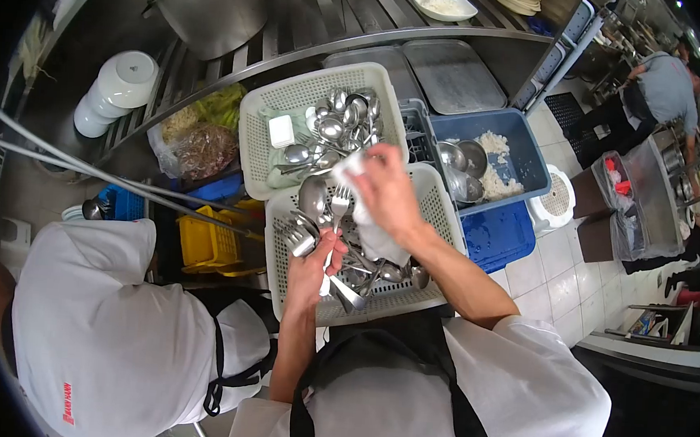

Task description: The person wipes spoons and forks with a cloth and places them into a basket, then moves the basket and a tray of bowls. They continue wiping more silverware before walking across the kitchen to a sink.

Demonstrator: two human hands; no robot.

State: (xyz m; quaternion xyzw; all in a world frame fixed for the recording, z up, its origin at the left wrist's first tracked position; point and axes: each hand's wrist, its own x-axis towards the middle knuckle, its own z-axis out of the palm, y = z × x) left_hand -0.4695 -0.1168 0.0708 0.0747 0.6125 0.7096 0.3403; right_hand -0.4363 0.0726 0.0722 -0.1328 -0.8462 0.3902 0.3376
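My left hand [312, 266] is closed around the handles of several pieces of cutlery, among them a fork [341, 200] with its tines up and a large spoon [313, 196]. Close beside them, my right hand [390, 195] grips a white cloth [377, 238] that hangs down below its fingers. Both hands are over the nearer cream plastic basket [275, 277], where more spoons and forks lie. A second cream basket [319, 76] behind it holds a heap of spoons [332, 128] and a small white dish [281, 131].
Right of the baskets, a blue-grey tub [525, 145] contains metal bowls and rice, with a blue lid [499, 235] below it. A person in a white shirt [107, 323] stands close at my left. A steel shelf [338, 35] runs across the back, bearing a large pot [210, 10].
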